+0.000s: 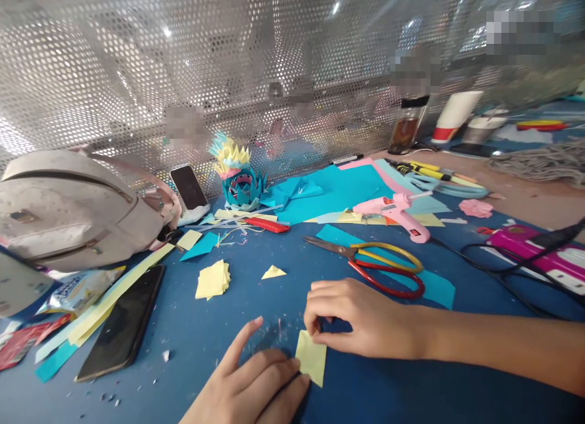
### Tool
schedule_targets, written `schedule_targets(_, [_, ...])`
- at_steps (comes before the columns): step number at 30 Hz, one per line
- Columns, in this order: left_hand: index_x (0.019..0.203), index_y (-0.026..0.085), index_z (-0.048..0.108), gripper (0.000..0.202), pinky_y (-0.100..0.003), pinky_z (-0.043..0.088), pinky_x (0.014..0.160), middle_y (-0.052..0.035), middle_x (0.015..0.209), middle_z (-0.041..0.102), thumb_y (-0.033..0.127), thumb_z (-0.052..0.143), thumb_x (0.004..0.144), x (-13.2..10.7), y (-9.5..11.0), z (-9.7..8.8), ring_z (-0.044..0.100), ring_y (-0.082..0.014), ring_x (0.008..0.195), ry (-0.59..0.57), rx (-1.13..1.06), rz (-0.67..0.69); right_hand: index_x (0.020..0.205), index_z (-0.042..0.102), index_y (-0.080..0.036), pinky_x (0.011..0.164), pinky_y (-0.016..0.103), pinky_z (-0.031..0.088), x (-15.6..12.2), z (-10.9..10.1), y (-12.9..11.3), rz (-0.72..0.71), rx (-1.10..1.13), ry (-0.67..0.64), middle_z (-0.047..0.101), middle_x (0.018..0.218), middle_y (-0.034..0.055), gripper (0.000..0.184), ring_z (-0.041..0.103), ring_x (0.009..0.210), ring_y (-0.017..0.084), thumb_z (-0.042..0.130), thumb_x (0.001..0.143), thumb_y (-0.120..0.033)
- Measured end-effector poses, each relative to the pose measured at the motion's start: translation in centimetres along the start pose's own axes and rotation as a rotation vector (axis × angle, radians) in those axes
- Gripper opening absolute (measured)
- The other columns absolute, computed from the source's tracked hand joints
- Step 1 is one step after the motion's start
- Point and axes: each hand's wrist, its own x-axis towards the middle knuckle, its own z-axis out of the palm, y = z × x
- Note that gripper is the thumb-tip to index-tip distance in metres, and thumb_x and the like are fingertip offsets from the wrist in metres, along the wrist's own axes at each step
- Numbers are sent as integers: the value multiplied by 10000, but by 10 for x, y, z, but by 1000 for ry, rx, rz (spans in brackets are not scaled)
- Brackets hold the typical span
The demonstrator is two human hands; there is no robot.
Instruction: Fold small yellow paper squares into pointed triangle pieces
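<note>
A small yellow paper rectangle (311, 366) lies on the blue tabletop in front of me. My right hand (359, 319) pinches its upper right corner between thumb and curled fingers. At the paper's left edge rest the fingertips of my left hand (262, 387), whose index finger is stretched up and away; its thumb is hidden. Farther off sits a stack of yellow paper squares (212, 280), with a small folded yellow triangle (274, 272) to its right. Scissors (365, 256) with red and yellow handles lie beyond my right hand, partly over a blue paper strip (439, 287).
A pink glue gun (397, 212), its cord running right to a purple power strip (525, 247), lies behind the scissors. A red cutter (269, 225) and a layered paper model (242, 183) are farther back. A phone (123, 320) and backpack (68, 211) occupy the left.
</note>
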Motion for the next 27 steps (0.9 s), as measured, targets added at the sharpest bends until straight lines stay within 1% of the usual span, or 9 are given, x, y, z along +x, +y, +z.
schedule_targets(2, [1074, 178, 746, 375, -471, 132, 1308, 26, 962, 766, 189, 375, 1129, -3, 2, 9, 717, -94, 937, 167, -36, -16, 910, 663, -179, 671, 237, 423, 0, 3, 0, 68, -9, 18, 685, 864, 13, 35, 575, 759, 135, 641, 934, -191])
schedule_targets(4, [1113, 179, 741, 372, -494, 171, 1299, 21, 969, 770, 188, 370, 1129, -7, 4, 20, 716, -99, 946, 201, -39, -16, 929, 669, -187, 654, 233, 421, -1, 6, 1, 125, -15, 27, 689, 880, 4, 21, 583, 729, 125, 677, 910, -182])
schedule_targets(7, [1215, 182, 713, 385, -503, 156, 1299, 0, 1084, 771, 195, 338, 1133, -12, 3, 29, 696, -118, 1062, 146, 29, -40, 906, 685, -190, 700, 246, 444, -1, 11, 3, 163, -35, 67, 693, 849, -6, 55, 602, 718, 127, 727, 880, -167])
schedule_targets(10, [1300, 175, 672, 420, -519, 77, 1299, -32, 1325, 701, 238, 290, 1139, -14, 1, 25, 623, -153, 1248, 4, 114, -27, 884, 701, -191, 766, 266, 464, -1, 13, 2, 175, -48, 100, 703, 817, -4, 59, 624, 747, 141, 746, 870, -156])
schedule_targets(13, [1368, 175, 630, 433, -538, 22, 1288, -46, 1441, 626, 256, 272, 1139, -15, -1, 18, 568, -171, 1336, -142, 147, -15, 848, 706, -191, 724, 260, 449, 0, 13, 0, 198, -49, 113, 709, 773, -6, 68, 628, 762, 154, 772, 864, -188])
schedule_targets(15, [1373, 179, 627, 443, -539, 17, 1288, -40, 1451, 617, 258, 259, 1140, -16, -1, 17, 568, -170, 1334, -137, 148, -19, 800, 702, -193, 687, 253, 425, 0, 11, -1, 203, -54, 116, 709, 753, -15, 102, 618, 749, 152, 791, 847, -181])
schedule_targets(19, [1384, 163, 620, 487, -555, 7, 1285, -45, 1459, 606, 277, 211, 1145, -18, -4, 20, 559, -180, 1333, -101, 154, 15, 770, 703, -200, 701, 256, 409, -2, 10, 1, 133, -119, 96, 711, 784, -21, 120, 600, 761, 148, 780, 854, -165])
schedule_targets(24, [1401, 163, 607, 512, -563, -29, 1278, -52, 1541, 527, 276, 178, 1144, -17, -5, 18, 525, -191, 1365, -151, 175, 22, 834, 698, -178, 689, 269, 389, -6, 6, 4, -98, -292, 47, 679, 821, 7, 159, 573, 756, 145, 636, 979, -192])
schedule_targets(27, [1400, 167, 607, 513, -561, -37, 1274, -55, 1559, 506, 291, 180, 1144, -17, -5, 17, 510, -195, 1382, -160, 167, 29, 852, 691, -172, 671, 275, 376, -7, 4, 4, -154, -373, 32, 676, 837, 16, 183, 554, 751, 150, 595, 1005, -202])
